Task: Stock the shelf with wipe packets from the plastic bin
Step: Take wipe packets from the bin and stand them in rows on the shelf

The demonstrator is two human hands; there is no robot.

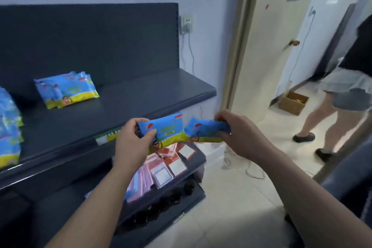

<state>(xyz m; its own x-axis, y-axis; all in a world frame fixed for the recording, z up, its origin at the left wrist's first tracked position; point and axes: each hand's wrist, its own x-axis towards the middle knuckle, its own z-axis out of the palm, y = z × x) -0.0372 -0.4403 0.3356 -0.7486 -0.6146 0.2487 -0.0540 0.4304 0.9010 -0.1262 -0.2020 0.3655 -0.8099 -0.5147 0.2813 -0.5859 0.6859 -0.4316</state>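
My left hand [134, 139] grips a blue and yellow wipe packet [168, 130] by its left end, just in front of the dark shelf's [124, 102] front edge. My right hand [239, 135] holds a second wipe packet [209, 130], tilted edge-on, beside the first. A stack of the same wipe packets [66, 89] lies on the shelf at the back left. More packets [9, 127] are piled at the shelf's far left edge. A clear plastic bin [215, 154] stands on the floor below my right hand, mostly hidden.
The lower shelf [193, 165] holds pink and red flat packs. Below it is a row of dark items. An open door [267, 46] is on the right. A person [346, 90] walks past it. A cardboard box [292, 102] sits on the floor.
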